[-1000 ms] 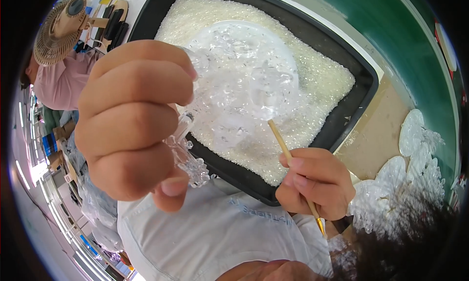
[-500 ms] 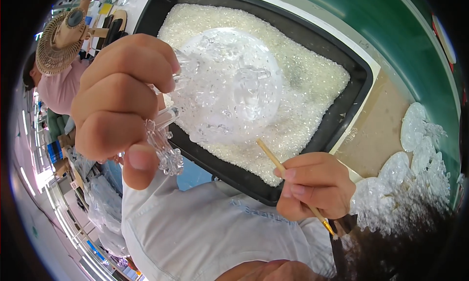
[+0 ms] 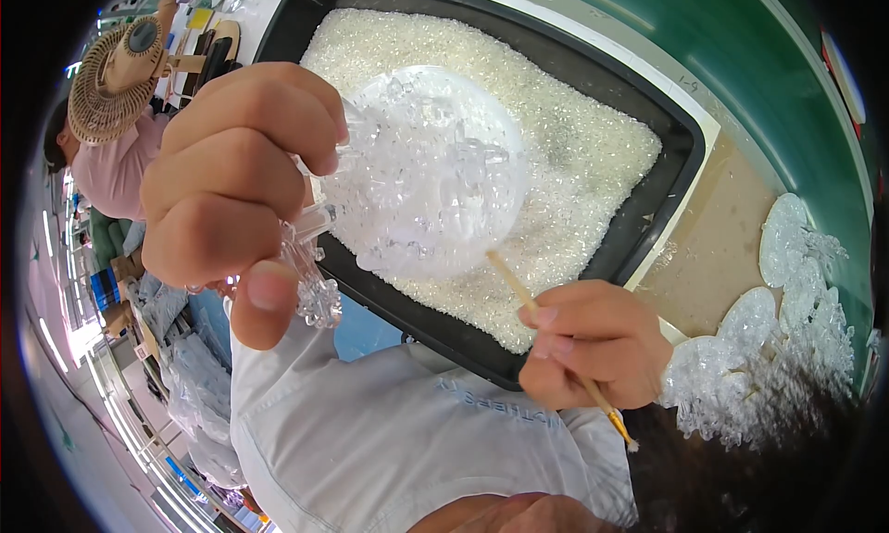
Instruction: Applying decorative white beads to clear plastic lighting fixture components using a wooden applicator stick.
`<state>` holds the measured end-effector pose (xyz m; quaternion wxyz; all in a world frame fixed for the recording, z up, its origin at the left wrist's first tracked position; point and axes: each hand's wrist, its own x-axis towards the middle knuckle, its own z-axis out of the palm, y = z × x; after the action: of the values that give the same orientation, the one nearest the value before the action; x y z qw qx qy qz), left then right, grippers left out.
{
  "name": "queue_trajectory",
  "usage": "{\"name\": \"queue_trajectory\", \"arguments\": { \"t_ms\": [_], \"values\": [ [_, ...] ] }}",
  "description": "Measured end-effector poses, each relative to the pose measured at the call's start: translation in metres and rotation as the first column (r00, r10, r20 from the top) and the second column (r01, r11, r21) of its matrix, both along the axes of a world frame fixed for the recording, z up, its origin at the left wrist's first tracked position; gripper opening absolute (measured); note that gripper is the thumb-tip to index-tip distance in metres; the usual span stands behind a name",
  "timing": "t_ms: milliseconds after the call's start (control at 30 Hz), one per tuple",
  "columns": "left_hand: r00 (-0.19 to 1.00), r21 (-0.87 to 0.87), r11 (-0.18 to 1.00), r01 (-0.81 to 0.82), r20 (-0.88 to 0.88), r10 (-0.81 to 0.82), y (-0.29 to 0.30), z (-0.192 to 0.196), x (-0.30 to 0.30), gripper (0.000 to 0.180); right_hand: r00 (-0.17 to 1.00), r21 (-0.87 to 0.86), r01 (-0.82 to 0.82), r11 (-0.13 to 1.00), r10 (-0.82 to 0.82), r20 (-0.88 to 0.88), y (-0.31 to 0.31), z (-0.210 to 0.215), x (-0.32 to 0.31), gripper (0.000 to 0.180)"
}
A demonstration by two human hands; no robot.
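My left hand (image 3: 227, 186) is closed on the stems of a clear, round, disc-like piece (image 3: 431, 176) with small transparent figures raised on it. The piece hangs above a black tray (image 3: 681, 176) filled with glittering whitish granules (image 3: 583, 130). Below its palm side, more clear beaded parts (image 3: 319, 297) stick out beside the thumb. My right hand (image 3: 597, 343) pinches a thin wooden paintbrush (image 3: 510, 281). The plain handle end points up at the lower rim of the disc; whether they touch I cannot tell. Its whitish bristles face down to the right.
Several similar clear discs (image 3: 748, 325) with raised parts are heaped on the right, beside a brown board (image 3: 708, 246). A green surface (image 3: 787, 79) curves along the far right. At the upper left stand a beige fan (image 3: 111, 79) and a person in pink (image 3: 116, 176).
The disc in my left hand has tilted and shifted slightly down and left. My right hand and the brush have moved up a little. Both grips stay the same.
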<state>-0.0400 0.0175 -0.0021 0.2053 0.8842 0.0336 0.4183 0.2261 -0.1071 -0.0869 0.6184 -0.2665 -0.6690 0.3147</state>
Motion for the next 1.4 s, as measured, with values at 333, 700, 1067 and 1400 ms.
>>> {"name": "queue_trajectory", "arguments": {
  "t_ms": [333, 700, 1067, 1400],
  "values": [
    [1.000, -0.005, 1.000, 0.004, -0.004, -0.004, 0.001, 0.000, 0.001, 0.027, 0.999, 0.007, 0.049, 0.999, -0.049, -0.017, 0.000, -0.003, -0.004, 0.028],
    [0.998, -0.061, 0.996, 0.061, -0.024, -0.063, 0.009, 0.002, -0.001, 0.025, 0.996, 0.002, -0.077, 0.997, 0.077, 0.044, 0.003, 0.004, 0.005, 0.027],
    [0.983, -0.055, 0.987, 0.153, -0.096, -0.158, 0.016, 0.005, 0.003, 0.024, 0.989, -0.015, 0.146, 0.989, -0.146, -0.024, -0.003, -0.003, -0.007, 0.023],
    [0.974, -0.055, 0.978, 0.203, -0.094, -0.208, 0.017, 0.006, 0.001, 0.026, 1.000, -0.011, 0.010, 1.000, -0.010, 0.023, 0.001, 0.005, -0.001, 0.027]
  ]
}}
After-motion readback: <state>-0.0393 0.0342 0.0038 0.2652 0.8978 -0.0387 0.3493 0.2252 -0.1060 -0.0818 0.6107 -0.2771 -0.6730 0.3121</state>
